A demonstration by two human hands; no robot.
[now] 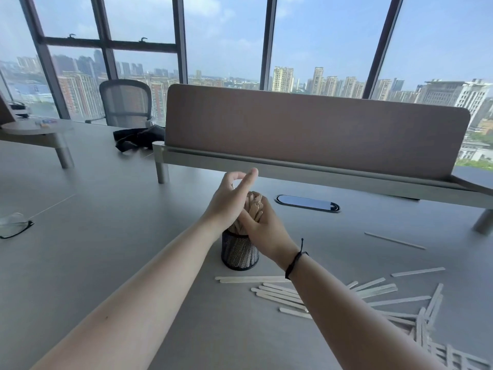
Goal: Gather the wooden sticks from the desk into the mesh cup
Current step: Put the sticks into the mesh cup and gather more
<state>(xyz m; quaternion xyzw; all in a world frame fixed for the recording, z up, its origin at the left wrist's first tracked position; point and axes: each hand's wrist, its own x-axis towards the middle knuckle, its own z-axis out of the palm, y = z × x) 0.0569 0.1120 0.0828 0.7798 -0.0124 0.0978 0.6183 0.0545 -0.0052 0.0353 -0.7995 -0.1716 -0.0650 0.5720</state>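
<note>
A black mesh cup [239,254] stands on the grey desk [106,236], with a bunch of wooden sticks [253,206] standing upright in it. My right hand [264,231] is curled round that bunch just above the cup's rim. My left hand [229,198] is beside the bunch on its left, its thumb and forefinger touching above the stick tops and the other fingers hidden. Several loose wooden sticks [373,292] lie flat on the desk to the right and front of the cup.
A brown divider panel [314,134] on a raised shelf runs across the back of the desk. A cable port [308,203] sits behind the cup. Glasses [14,225] lie at the far left, a black strap [138,137] at the back, and an office chair [125,102] beyond.
</note>
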